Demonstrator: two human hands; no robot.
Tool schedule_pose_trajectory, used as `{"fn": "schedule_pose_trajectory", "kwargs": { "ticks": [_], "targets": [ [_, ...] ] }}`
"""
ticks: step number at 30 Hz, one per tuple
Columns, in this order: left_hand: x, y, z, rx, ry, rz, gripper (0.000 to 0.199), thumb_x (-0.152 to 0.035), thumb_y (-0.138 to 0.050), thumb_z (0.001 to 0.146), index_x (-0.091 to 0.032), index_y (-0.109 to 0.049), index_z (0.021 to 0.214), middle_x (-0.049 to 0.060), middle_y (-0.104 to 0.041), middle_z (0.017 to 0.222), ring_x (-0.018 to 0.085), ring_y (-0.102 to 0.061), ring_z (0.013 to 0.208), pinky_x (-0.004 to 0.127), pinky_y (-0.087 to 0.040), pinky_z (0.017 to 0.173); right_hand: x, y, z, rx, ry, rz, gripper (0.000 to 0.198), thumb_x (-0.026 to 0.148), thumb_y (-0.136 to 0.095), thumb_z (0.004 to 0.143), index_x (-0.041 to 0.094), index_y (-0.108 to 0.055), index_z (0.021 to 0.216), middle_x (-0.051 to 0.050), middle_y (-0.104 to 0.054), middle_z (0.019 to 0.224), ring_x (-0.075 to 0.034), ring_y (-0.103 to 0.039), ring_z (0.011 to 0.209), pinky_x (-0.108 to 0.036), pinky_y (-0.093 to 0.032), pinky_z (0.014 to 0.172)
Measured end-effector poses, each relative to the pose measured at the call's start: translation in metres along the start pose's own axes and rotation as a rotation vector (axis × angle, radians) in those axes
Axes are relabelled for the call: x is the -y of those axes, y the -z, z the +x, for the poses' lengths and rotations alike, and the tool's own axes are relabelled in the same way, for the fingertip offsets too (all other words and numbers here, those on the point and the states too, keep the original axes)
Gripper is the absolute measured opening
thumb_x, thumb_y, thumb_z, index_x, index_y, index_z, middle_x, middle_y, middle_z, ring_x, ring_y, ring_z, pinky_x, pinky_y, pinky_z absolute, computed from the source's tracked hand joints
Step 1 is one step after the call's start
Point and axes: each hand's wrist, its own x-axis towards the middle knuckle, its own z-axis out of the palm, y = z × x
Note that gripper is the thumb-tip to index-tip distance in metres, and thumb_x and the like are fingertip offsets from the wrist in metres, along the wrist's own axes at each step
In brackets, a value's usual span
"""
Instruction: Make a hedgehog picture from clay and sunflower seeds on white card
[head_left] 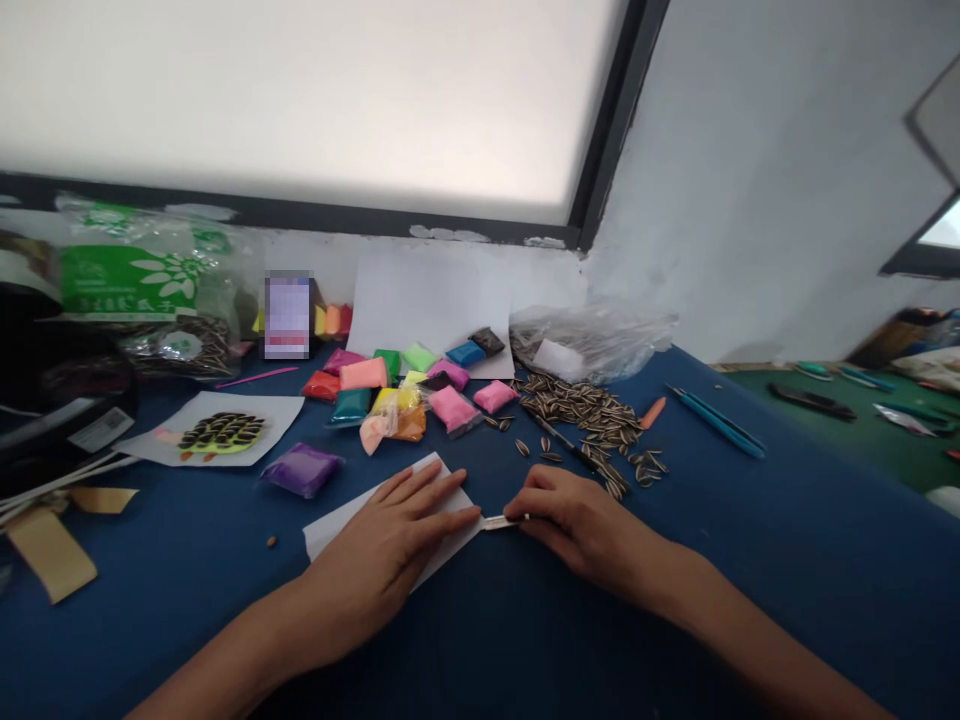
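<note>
My left hand [386, 545] lies flat with its fingers stretched over a sheet of white paper [341, 520], pressing it to the blue table. Just right of the paper's corner, my right hand [574, 520] is closed in a pinch. Between its thumb and fingers is a thin, pale, narrow strip [498, 522], whose left end reaches the paper's corner. What kind of thing this strip is, I cannot tell. Beyond the right hand are a dark pen [566, 443] and a pile of striped sunflower seeds [589, 405].
Several coloured clay packets [365, 374] lie behind the paper, with a purple packet [301, 470] nearer. At left is a card with a seed-covered clay figure [221, 432]. Blue tweezers [716, 422] lie at right. A bag of seeds [150, 290] and a phone [287, 315] stand by the wall.
</note>
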Motion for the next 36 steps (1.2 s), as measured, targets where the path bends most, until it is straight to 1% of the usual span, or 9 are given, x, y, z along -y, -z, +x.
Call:
{"fn": "schedule_pose_trajectory", "kwargs": {
  "ticks": [3,11,15,21,26,33,36],
  "targets": [
    [-0.001,0.001,0.0,0.004,0.006,-0.001,0.048,-0.02,-0.037,0.099,-0.043,-0.039,0.141,-0.005,-0.03,0.156,0.026,-0.023,0.145,0.056,-0.026,0.115,0.001,0.0,0.0,0.011,0.007,0.006,0.022,0.015,-0.049,0.094,0.02,-0.068,0.104,-0.005,-0.056,0.093,-0.016,-0.056,0.082,-0.027,-0.044,0.074],
    [-0.001,0.0,0.0,-0.029,-0.002,-0.011,0.047,-0.021,-0.037,0.099,-0.043,-0.041,0.14,-0.005,-0.032,0.155,0.026,-0.025,0.144,0.053,-0.028,0.115,0.004,0.001,0.0,0.025,-0.007,-0.012,0.022,0.014,-0.05,0.093,0.019,-0.069,0.103,-0.006,-0.055,0.094,-0.016,-0.056,0.082,-0.028,-0.044,0.075],
    [-0.002,0.001,0.0,-0.013,0.007,-0.011,0.046,-0.022,-0.035,0.1,-0.043,-0.039,0.141,-0.005,-0.031,0.155,0.025,-0.024,0.144,0.054,-0.026,0.115,0.005,0.002,0.0,0.041,0.0,0.006,0.023,0.013,-0.049,0.093,0.019,-0.068,0.104,-0.006,-0.055,0.093,-0.016,-0.056,0.082,-0.027,-0.045,0.075],
    [-0.002,0.001,0.0,-0.03,0.016,-0.021,0.044,-0.025,-0.033,0.101,-0.038,-0.04,0.142,-0.003,-0.035,0.154,0.024,-0.026,0.144,0.05,-0.026,0.116,0.004,0.0,-0.002,0.008,0.026,0.053,0.024,0.016,-0.045,0.095,0.018,-0.067,0.107,-0.007,-0.055,0.096,-0.016,-0.056,0.084,-0.028,-0.045,0.077],
    [0.0,0.0,0.0,-0.009,0.013,-0.012,0.045,-0.026,-0.034,0.101,-0.04,-0.037,0.143,-0.005,-0.032,0.155,0.024,-0.023,0.145,0.052,-0.025,0.116,0.004,0.0,-0.002,0.034,0.024,0.062,0.023,0.015,-0.047,0.094,0.019,-0.067,0.105,-0.006,-0.054,0.094,-0.015,-0.055,0.081,-0.027,-0.046,0.075],
    [0.0,0.0,0.0,-0.003,0.01,-0.004,0.047,-0.023,-0.035,0.1,-0.041,-0.036,0.144,-0.005,-0.031,0.155,0.024,-0.022,0.145,0.052,-0.025,0.117,0.011,-0.004,-0.002,-0.008,0.015,0.062,0.023,0.014,-0.047,0.094,0.017,-0.067,0.105,-0.008,-0.054,0.099,-0.016,-0.056,0.084,-0.029,-0.046,0.078],
    [0.0,0.001,0.001,0.013,0.012,-0.005,0.048,-0.023,-0.034,0.1,-0.042,-0.034,0.144,-0.005,-0.03,0.156,0.024,-0.021,0.145,0.053,-0.023,0.117,0.012,-0.006,-0.004,-0.014,0.022,0.065,0.023,0.015,-0.046,0.095,0.016,-0.067,0.104,-0.007,-0.054,0.096,-0.016,-0.056,0.083,-0.029,-0.046,0.077]
  ]
}}
